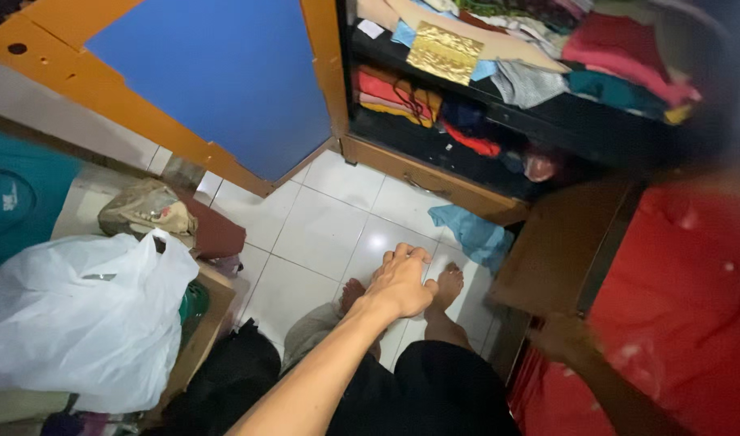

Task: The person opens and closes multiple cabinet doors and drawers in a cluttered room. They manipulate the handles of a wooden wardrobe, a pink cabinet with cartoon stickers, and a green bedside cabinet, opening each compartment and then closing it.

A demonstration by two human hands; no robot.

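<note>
I see the left hand (400, 282) empty, fingers curled, above the floor (321, 226); blue cloth (475, 234) at two o'clock unpicked; right hand (559, 339) blurred, grip unclear.

floor (329, 230): white glossy tiles, spreading beneath and ahead of the left hand (400, 282)
blue cloth (475, 234): crumpled on the tiles just ahead and right of that hand, by the wardrobe base
bare feet (446, 287): flat on the tiles directly below the hand
shelf (547, 121): dark, well ahead of the hand, carrying folded clothes (612, 56)
</note>
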